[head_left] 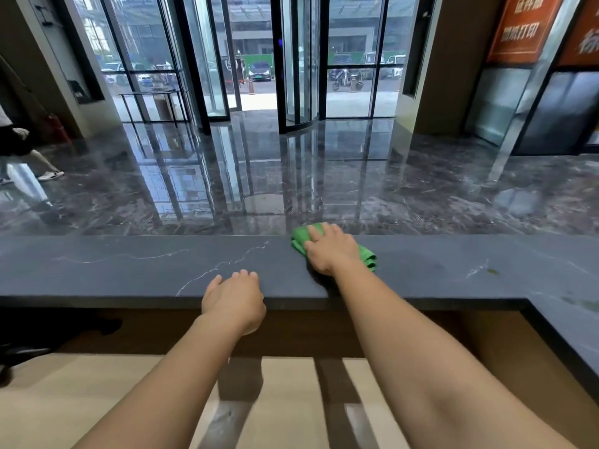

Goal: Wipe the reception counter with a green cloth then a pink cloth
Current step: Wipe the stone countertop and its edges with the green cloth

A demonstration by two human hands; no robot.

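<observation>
- The right hand [330, 251] is pressing the green cloth [299, 238] flat against the dark stone desk [129, 270]. Its fingers are lying spread and fairly straight over the fabric, not bunching it.
- The green cloth is sitting at the far edge of the desk, a little right of centre, with a folded corner poking out on each side of the hand.
- The left hand [233, 299] is resting on the near edge of the desk, fingers loosely bent on top, holding nothing; it seems to be bracing the body.
- Judging by this, the green-cloth pass is under way, not finished: a small yellowish smudge [492, 271] is showing on the desk off to the right, and the long stretch to the left is giving no sign either way of having been wiped.
- The pink cloth is not showing anywhere, so the whole second pass is looking like work yet to come.
</observation>
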